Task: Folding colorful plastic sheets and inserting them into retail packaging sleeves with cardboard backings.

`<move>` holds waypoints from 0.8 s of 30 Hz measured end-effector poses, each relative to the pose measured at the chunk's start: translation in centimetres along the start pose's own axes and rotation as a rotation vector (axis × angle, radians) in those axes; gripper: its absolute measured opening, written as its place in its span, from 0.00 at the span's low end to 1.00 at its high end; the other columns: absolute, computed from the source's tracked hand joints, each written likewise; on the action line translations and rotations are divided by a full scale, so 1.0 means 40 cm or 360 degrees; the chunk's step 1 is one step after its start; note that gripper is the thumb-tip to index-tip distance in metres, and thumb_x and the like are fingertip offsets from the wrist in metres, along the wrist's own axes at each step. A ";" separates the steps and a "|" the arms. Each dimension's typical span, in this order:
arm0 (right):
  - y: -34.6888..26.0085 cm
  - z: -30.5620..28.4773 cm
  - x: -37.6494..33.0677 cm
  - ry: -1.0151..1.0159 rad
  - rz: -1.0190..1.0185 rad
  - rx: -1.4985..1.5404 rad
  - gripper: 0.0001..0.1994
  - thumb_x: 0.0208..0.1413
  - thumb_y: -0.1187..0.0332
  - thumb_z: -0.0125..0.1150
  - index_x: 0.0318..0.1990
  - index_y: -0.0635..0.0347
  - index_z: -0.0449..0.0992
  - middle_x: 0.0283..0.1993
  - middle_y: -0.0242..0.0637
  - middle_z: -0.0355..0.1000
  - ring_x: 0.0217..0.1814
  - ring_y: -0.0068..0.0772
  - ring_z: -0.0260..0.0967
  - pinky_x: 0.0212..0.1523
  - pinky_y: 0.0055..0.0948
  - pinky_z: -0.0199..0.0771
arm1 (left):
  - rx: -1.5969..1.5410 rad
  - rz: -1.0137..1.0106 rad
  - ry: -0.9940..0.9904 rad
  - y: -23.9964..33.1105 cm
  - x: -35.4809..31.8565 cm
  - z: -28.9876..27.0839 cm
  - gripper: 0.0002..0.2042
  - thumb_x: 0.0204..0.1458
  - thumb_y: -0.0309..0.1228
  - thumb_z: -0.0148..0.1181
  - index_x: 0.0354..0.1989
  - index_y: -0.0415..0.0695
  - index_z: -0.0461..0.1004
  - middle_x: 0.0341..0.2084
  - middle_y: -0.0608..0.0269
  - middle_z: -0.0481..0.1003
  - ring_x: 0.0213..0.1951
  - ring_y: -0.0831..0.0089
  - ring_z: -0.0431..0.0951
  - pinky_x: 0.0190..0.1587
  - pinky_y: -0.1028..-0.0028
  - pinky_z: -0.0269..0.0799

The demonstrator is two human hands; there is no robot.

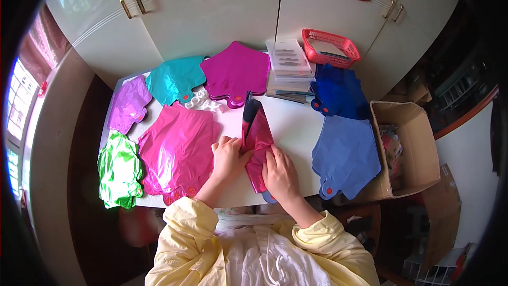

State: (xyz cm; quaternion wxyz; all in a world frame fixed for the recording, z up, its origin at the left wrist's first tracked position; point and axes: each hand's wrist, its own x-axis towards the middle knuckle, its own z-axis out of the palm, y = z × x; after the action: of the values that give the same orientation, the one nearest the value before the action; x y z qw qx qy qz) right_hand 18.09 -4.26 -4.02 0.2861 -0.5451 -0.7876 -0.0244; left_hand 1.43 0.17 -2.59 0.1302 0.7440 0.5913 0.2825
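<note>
Hands first: our left hand and right hand both lie flat on a dark red, shiny foil balloon, deflated and folded into a long narrow strip on the white table. Fingers of both are spread and pressing, not clenched, nothing pinched up off the surface as far as we can tell. The strip runs from near the table's front edge up toward the centre, w/ its dark upper tip poking out beyond our fingertips; left fingertips touch its left edge, right hand covers its lower right part, and a bit of blue shows just under that hand.

Risk, as we judge it: the foil looks slick, so uneven pressure btw the two hands could let the fold spring open or skew the crease. The strip's lower end sits close to the table edge, so a push toward us might slide it off. The pink foil balloon stack lies touching our left hand, and a careless sweep could drag it along.

Also on the table: green foil balloon, lilac one, teal one, magenta star-shaped one, light blue foil balloon, dark blue one. A cardboard box stands at the right.
</note>
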 end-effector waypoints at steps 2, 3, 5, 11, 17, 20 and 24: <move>0.001 0.001 0.000 -0.0010 0.0008 -0.0010 0.16 0.53 0.69 0.54 0.46 0.71 0.72 0.53 0.49 0.68 0.56 0.46 0.66 0.56 0.38 0.67 | 0.0003 0.0003 -0.0005 -0.001 0.000 0.000 0.14 0.39 0.39 0.68 0.23 0.43 0.72 0.24 0.65 0.73 0.38 0.63 0.70 0.38 0.62 0.58; 0.000 0.000 0.000 -0.0019 0.0006 -0.0016 0.16 0.53 0.69 0.54 0.47 0.71 0.71 0.53 0.50 0.68 0.56 0.46 0.65 0.57 0.38 0.67 | 0.0004 0.0005 -0.0007 -0.001 0.000 0.000 0.14 0.39 0.39 0.68 0.23 0.43 0.72 0.24 0.65 0.73 0.38 0.63 0.70 0.38 0.62 0.58; -0.001 -0.002 0.000 -0.0034 0.0009 -0.0030 0.17 0.53 0.69 0.54 0.47 0.72 0.71 0.53 0.50 0.67 0.56 0.46 0.65 0.57 0.38 0.66 | 0.0006 0.0007 -0.0010 -0.001 0.001 -0.001 0.14 0.39 0.39 0.68 0.23 0.43 0.72 0.23 0.66 0.73 0.38 0.64 0.70 0.38 0.62 0.58; 0.000 -0.003 0.003 -0.0021 0.0013 -0.0052 0.17 0.52 0.69 0.54 0.47 0.72 0.71 0.53 0.49 0.67 0.56 0.46 0.64 0.57 0.38 0.66 | -0.0013 0.0032 -0.0004 0.001 -0.001 0.000 0.13 0.40 0.38 0.68 0.22 0.44 0.71 0.22 0.66 0.71 0.38 0.64 0.70 0.39 0.62 0.57; -0.006 -0.015 0.007 0.0003 -0.0026 -0.0024 0.15 0.49 0.71 0.57 0.45 0.66 0.74 0.51 0.42 0.70 0.54 0.42 0.65 0.56 0.36 0.66 | -0.0036 -0.0021 -0.0126 -0.006 0.010 0.001 0.13 0.39 0.39 0.68 0.23 0.44 0.72 0.23 0.66 0.72 0.39 0.63 0.71 0.40 0.62 0.58; -0.007 -0.018 0.009 -0.0007 -0.0078 0.0002 0.15 0.48 0.72 0.57 0.45 0.64 0.75 0.50 0.39 0.71 0.54 0.39 0.66 0.56 0.36 0.66 | -0.0044 -0.0120 -0.0190 -0.028 0.017 0.012 0.14 0.38 0.39 0.69 0.21 0.43 0.73 0.22 0.65 0.73 0.39 0.62 0.71 0.41 0.61 0.59; -0.001 -0.011 0.009 -0.0003 -0.0110 0.0027 0.16 0.48 0.73 0.56 0.46 0.64 0.75 0.51 0.39 0.71 0.54 0.39 0.66 0.57 0.36 0.66 | -0.0098 -0.0142 -0.0271 -0.016 0.027 -0.018 0.14 0.37 0.38 0.69 0.18 0.43 0.72 0.19 0.62 0.74 0.35 0.62 0.74 0.39 0.62 0.62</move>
State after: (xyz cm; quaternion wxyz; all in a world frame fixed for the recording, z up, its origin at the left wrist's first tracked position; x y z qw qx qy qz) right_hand 18.16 -4.13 -3.49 0.2890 -0.5151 -0.8065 -0.0270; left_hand 0.66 1.27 -2.06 0.2152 0.7338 0.6018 0.2302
